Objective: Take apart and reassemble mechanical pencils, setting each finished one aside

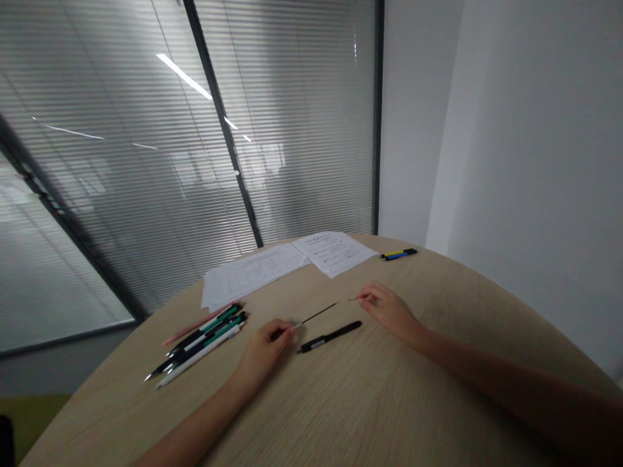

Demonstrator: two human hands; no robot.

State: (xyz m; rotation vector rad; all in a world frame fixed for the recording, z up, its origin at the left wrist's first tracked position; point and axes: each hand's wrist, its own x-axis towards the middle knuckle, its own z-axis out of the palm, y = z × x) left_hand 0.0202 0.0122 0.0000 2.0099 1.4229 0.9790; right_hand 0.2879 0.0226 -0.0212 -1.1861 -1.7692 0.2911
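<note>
My left hand [272,340] is closed in a pinch on one end of a pen refill [320,313]. The refill is a thin tube, dark along most of its length, and it points up and to the right. Opposite it, my right hand [384,308] pinches a tiny thin piece [353,299], too small to name for sure. A short gap separates this piece from the refill's far end. Between my hands, nearer to me, a black pen barrel [331,336] lies on the table, touched by neither hand.
Several pens [204,344] in black, green, white and pink lie in a group left of my left hand. Printed paper sheets [335,251] rest at the table's far side. Yellow and blue pens [399,254] lie at the far right of the round wooden table [389,402].
</note>
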